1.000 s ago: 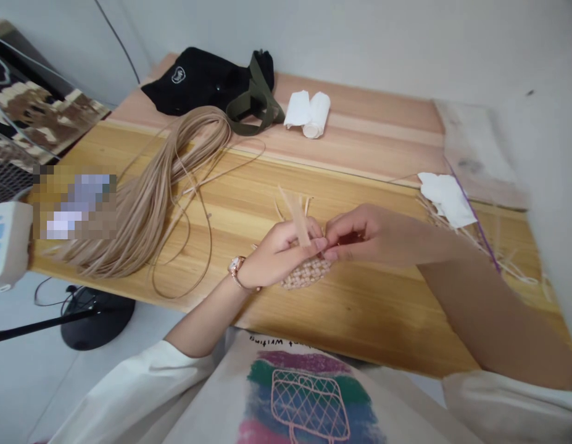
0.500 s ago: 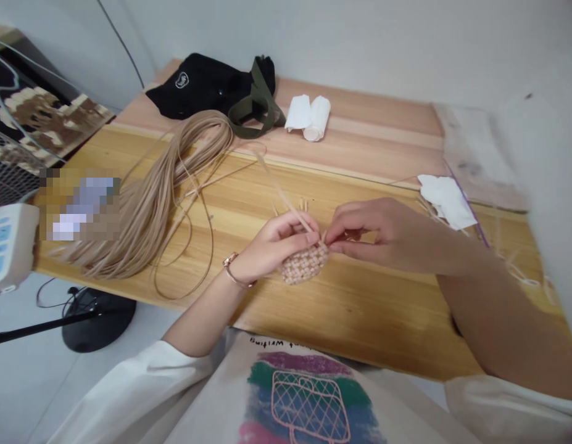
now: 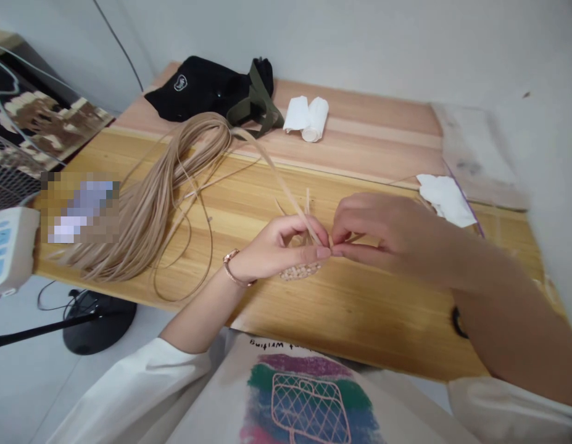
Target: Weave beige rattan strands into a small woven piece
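Wooden worktop (image 3: pixel 360 308) under my hands: right of the cane bundle (image 3: pixel 147 203), fingers of my left hand (image 3: pixel 276 250) clasp a small pale weave (image 3: pixel 298 271), checkered, rounded, with loose strips (image 3: pixel 307 202) sticking up. Fingers of my right hand (image 3: pixel 382 231) pinch narrow at its edge.

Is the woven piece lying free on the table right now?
No, the left hand grips the woven piece and the right hand pinches its edge.
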Action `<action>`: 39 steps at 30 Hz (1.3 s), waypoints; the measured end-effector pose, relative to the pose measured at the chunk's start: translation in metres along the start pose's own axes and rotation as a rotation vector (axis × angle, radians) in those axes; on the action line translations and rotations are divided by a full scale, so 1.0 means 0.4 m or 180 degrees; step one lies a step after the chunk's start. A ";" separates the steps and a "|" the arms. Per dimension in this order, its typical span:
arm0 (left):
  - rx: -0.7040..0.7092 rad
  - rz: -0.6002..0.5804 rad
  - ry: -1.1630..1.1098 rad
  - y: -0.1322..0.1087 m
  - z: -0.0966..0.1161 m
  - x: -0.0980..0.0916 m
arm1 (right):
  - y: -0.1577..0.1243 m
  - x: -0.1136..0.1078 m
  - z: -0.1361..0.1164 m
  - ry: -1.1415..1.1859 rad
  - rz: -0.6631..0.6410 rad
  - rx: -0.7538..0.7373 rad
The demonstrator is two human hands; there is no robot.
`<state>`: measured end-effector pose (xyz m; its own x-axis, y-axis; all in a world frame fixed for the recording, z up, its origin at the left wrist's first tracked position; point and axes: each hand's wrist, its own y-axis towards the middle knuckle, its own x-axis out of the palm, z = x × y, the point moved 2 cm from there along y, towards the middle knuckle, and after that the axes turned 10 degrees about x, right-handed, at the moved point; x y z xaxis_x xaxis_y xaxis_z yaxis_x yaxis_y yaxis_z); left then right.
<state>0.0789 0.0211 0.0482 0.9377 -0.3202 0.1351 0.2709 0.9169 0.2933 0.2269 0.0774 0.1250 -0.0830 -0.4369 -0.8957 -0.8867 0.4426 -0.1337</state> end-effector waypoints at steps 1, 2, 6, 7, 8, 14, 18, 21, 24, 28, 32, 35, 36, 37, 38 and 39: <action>0.0024 -0.0067 0.0008 0.000 0.001 0.000 | -0.002 0.000 -0.001 0.0044 -0.0022 -0.0021; 0.0063 -0.0135 0.0025 0.000 0.002 0.000 | -0.004 0.000 -0.003 0.0096 -0.0022 -0.0040; 0.0221 -0.0358 0.0025 0.009 0.016 -0.001 | -0.013 -0.006 -0.009 0.0284 0.0069 -0.0129; 0.0214 -0.0411 0.0009 0.013 0.022 -0.001 | -0.016 -0.009 -0.010 0.0348 0.0105 -0.0156; 0.0196 -0.0471 0.0007 0.017 0.028 -0.001 | -0.019 -0.012 -0.009 0.0417 0.0130 -0.0162; 0.0174 -0.0535 0.0173 0.025 0.038 -0.003 | -0.029 -0.019 0.008 0.0662 0.0134 0.0083; 0.0344 0.0171 0.0788 -0.013 0.019 -0.017 | -0.027 -0.012 0.016 0.0274 0.0290 0.0164; 0.0906 0.1102 0.1852 -0.045 0.044 -0.029 | -0.028 -0.005 0.007 -0.0350 0.0552 0.0097; 0.1179 0.0881 0.2433 -0.038 0.092 -0.020 | -0.031 -0.002 -0.014 -0.0839 0.0830 0.0011; 0.0913 -0.0435 0.2494 0.015 0.121 -0.006 | -0.042 -0.015 -0.035 -0.0757 0.0957 -0.0136; 0.0740 -0.0934 0.2288 0.045 0.109 -0.013 | -0.060 -0.029 -0.032 -0.0413 0.0785 -0.0091; 0.0745 -0.0928 0.1983 0.049 0.099 -0.020 | -0.074 -0.033 -0.020 -0.0515 0.1273 0.0399; 0.0761 -0.0858 0.1862 0.049 0.096 -0.021 | -0.078 -0.033 -0.016 -0.0616 0.1584 0.0608; 0.0767 -0.0765 0.1729 0.049 0.093 -0.022 | -0.083 -0.032 -0.012 -0.0708 0.1898 0.0801; 0.0757 -0.0655 0.1595 0.050 0.088 -0.022 | -0.087 -0.030 -0.010 -0.0773 0.2170 0.0951; 0.0736 -0.0523 0.1470 0.050 0.081 -0.020 | -0.090 -0.026 -0.007 -0.0807 0.2350 0.1082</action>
<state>0.0698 0.0344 0.0836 0.8992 -0.2692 -0.3449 0.4160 0.7705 0.4830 0.2583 0.0639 0.1404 -0.4460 0.2270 -0.8657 -0.4569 0.7740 0.4384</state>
